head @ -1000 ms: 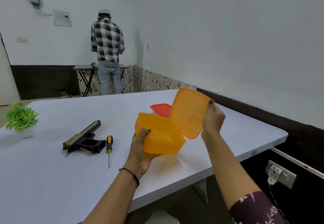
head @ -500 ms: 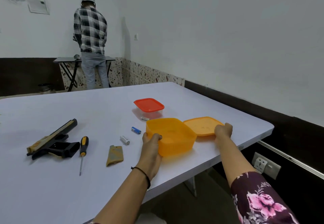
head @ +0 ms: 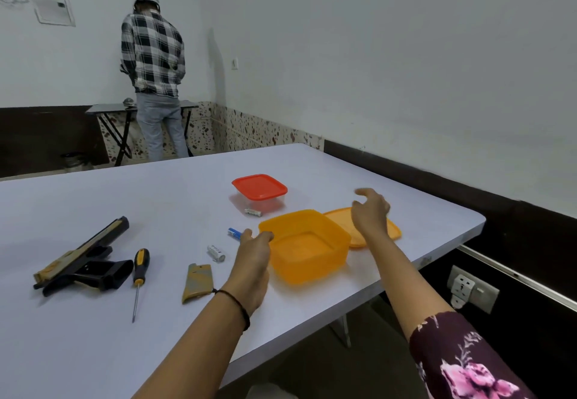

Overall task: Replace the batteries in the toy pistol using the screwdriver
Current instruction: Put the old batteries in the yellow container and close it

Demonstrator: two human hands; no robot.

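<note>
Left hand (head: 254,261) at the orange box's (head: 307,244) 9 o'clock wall, fingers loosely curled beside the rim; whether they grip it cannot be told. Cover (head: 197,283), screwdriver (head: 139,272) and pistol (head: 84,258) lie at 9 o'clock of that hand on the table (head: 93,352). Right hand (head: 371,209) open, fingers apart, above the orange lid (head: 388,233). Batteries (head: 216,253) (head: 234,233) (head: 253,212) lie loose toward 11 o'clock. Red-lidded box (head: 259,193) farthest.
</note>
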